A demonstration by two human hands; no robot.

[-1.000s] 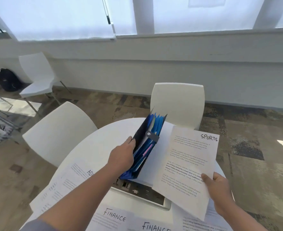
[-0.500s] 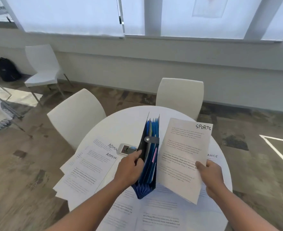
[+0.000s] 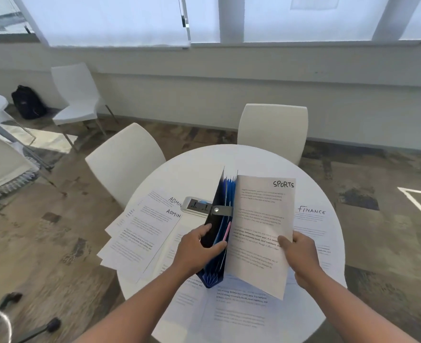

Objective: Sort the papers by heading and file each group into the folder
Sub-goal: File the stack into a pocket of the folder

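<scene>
A dark expanding folder (image 3: 220, 219) with blue pockets stands upright on the round white table (image 3: 254, 159), its mouth spread wide. My left hand (image 3: 199, 246) grips its near left wall. My right hand (image 3: 300, 253) holds a sheet headed SPORTS (image 3: 261, 233) by its right edge, pressed against the folder's right side. Sheets headed ADMIN (image 3: 140, 233) overlap at the table's left edge. A FINANCE sheet (image 3: 312, 219) lies flat on the right. More printed sheets (image 3: 239, 310) lie under the folder near me.
A power socket panel (image 3: 196, 205) sits in the tabletop left of the folder. Two white chairs (image 3: 124, 159) stand at the far side of the table, another by the wall. A black bag (image 3: 27, 102) rests on the floor at far left.
The view has tilted down and shows more of the table. The folder has swung upright, and the SPORTS sheet has moved left against the folder's right side.
</scene>
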